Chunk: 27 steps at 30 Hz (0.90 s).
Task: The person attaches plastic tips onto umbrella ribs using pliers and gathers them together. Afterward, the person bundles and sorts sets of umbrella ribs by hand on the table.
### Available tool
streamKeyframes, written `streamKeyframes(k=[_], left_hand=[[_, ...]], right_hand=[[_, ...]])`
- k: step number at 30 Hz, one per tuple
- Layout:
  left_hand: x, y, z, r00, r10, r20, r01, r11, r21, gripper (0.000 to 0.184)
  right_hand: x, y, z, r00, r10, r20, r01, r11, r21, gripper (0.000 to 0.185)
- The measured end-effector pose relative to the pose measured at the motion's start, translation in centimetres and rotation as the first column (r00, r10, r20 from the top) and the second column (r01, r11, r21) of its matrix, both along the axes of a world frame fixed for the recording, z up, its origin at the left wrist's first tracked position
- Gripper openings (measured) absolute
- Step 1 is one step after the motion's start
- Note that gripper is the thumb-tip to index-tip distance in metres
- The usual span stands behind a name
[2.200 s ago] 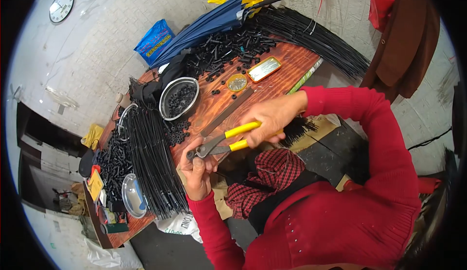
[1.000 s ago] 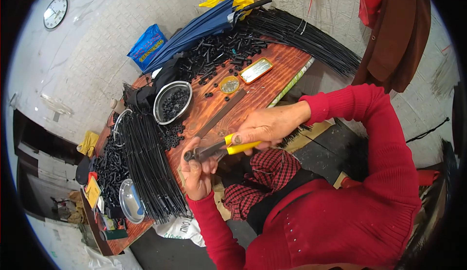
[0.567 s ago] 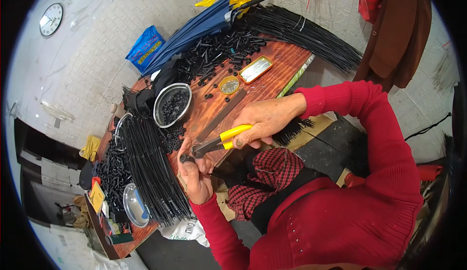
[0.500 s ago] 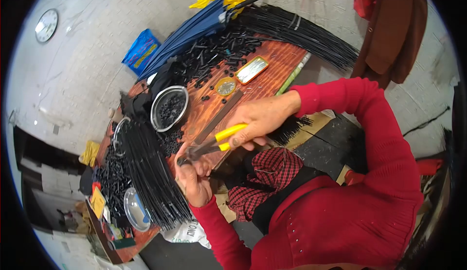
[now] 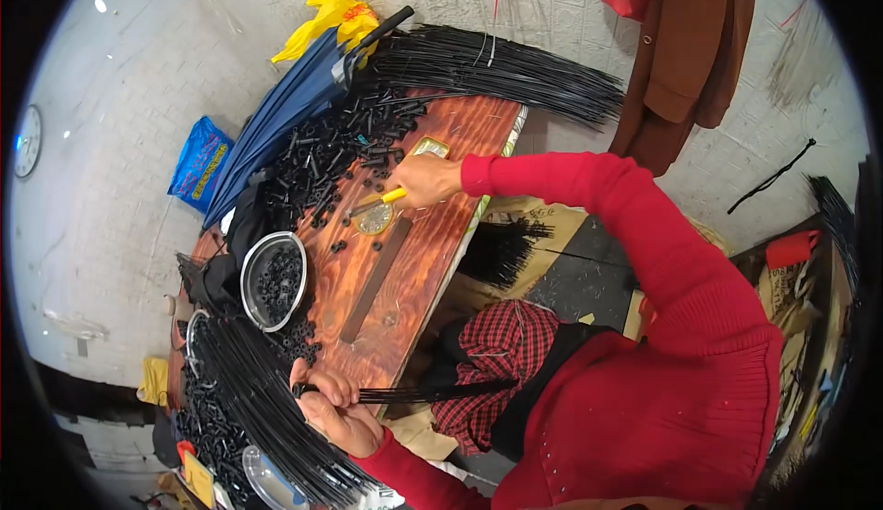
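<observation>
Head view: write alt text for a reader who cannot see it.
A person in red holds thin black rods in the left hand and yellow-handled pliers in the right hand, by a round dish on a wooden table. Black parts lie in a shiny bowl.

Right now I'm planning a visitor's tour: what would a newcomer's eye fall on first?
Probably the red sweater, filling the lower right of the view. Next, the right hand holds a yellow-handled tool by a round dish, while the left hand holds thin black strands near the table's edge. Beyond, a blue umbrella lies beside a heap of black parts.
</observation>
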State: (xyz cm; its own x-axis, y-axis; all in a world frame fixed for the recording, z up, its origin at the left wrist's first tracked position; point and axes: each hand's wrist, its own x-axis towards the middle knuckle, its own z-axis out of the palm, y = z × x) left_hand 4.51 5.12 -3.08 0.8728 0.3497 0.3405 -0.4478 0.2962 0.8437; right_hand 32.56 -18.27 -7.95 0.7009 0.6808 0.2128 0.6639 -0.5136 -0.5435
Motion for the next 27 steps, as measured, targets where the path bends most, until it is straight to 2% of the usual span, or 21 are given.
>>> streamKeyframes(k=[1,3,6,14,23,27], left_hand=[[0.3,0.2,-0.1,1.0,-0.002,-0.005,0.002,1.0,0.003,0.047],[0.8,0.5,-0.3,0.999,0.023,-0.022,-0.023,1.0,0.016,0.049],[1.6,0.9,-0.5,0.999,0.038,-0.032,-0.037,0.999,0.023,0.05],[2.8,1.7,-1.3,0.999,0.039,-0.03,-0.039,0.999,0.001,0.049],[2.9,2.1,-1.4,0.999,0.029,-0.017,-0.029,1.0,0.0,0.048],[2.7,1.9,-1.2,0.998,0.047,-0.042,-0.047,0.999,-0.002,0.048]], right_hand=[[0.4,0.7,-0.8,0.996,-0.054,0.074,0.061,0.994,-0.092,0.023],[1.5,2.5,-2.4,0.994,-0.071,0.086,0.076,0.996,-0.051,0.02],[3.2,5.1,-4.4,0.941,-0.065,0.333,0.135,0.972,-0.193,0.02],[3.1,7.5,-4.6,0.929,-0.026,0.37,0.146,0.942,-0.302,0.018],[3.7,7.7,-4.3,0.946,0.009,0.324,0.084,0.959,-0.272,0.018],[3.8,7.8,-4.4,0.956,-0.093,0.277,0.169,0.95,-0.263,0.024]])
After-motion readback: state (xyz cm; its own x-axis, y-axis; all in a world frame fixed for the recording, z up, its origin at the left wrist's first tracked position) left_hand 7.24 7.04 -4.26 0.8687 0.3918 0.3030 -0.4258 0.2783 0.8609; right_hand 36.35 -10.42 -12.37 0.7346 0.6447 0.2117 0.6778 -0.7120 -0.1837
